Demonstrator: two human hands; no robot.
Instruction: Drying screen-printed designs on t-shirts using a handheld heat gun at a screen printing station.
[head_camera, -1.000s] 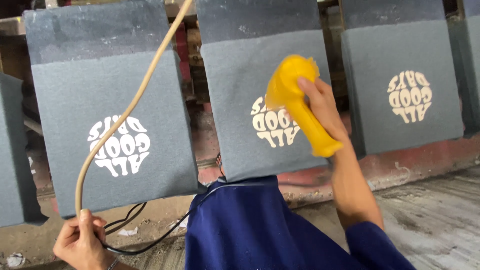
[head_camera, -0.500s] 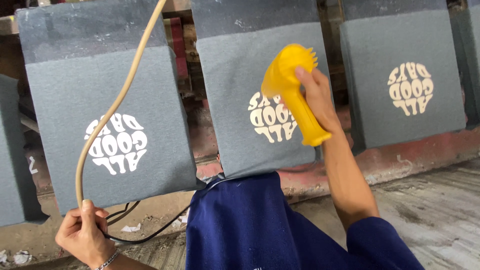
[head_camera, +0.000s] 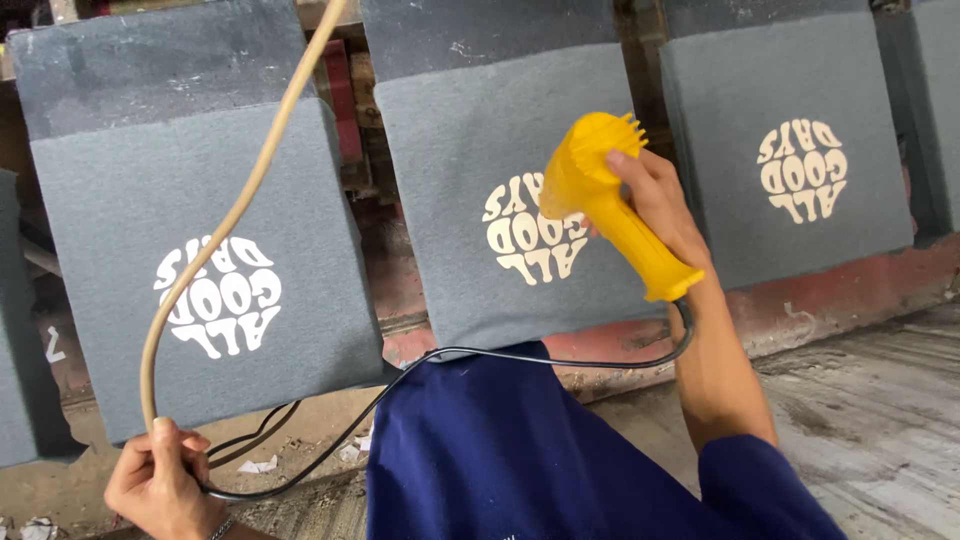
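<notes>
A yellow heat gun (head_camera: 610, 205) sits at frame centre, over the middle grey panel (head_camera: 470, 180), having drifted slightly left. The right hand (head_camera: 655, 195) clamps its handle. At 7 o'clock, the left hand (head_camera: 160, 480) grips a tan hose (head_camera: 235, 215) and, probably, the black cord (head_camera: 450, 353).

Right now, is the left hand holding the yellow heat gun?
No, the right hand grips the heat gun; the left hand holds a tan hose.

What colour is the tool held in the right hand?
Bright yellow: the heat gun in the right hand, clearest in the head view.
</notes>
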